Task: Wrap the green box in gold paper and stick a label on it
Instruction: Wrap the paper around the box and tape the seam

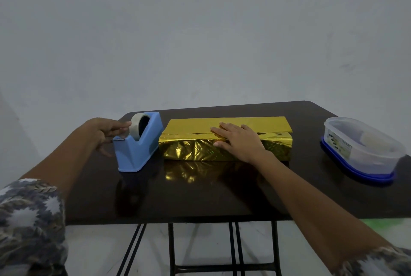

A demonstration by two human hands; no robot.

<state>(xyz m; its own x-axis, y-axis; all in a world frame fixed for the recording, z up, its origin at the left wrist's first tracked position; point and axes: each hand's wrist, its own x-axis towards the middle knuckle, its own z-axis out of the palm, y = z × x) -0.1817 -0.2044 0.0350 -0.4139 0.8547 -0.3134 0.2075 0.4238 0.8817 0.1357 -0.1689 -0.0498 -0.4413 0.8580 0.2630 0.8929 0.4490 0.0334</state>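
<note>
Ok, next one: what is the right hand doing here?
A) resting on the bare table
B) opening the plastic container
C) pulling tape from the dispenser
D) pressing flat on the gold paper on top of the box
D: the right hand lies with straight fingers on the gold paper at its top seam, while the left hand is at the tape roll in the blue tape dispenser.

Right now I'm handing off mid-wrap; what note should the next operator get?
Left hand: fingertips on the tape roll in the blue dispenser; a pinch can't be confirmed.
Right hand: open, pressing flat on the gold paper's top seam.
Green box: centre of the table, no green showing.
Done: paper folded around the box.
Left: tape the seam, check the ends, stick the label; no label visible, clear tub at right is unreadable.
</note>
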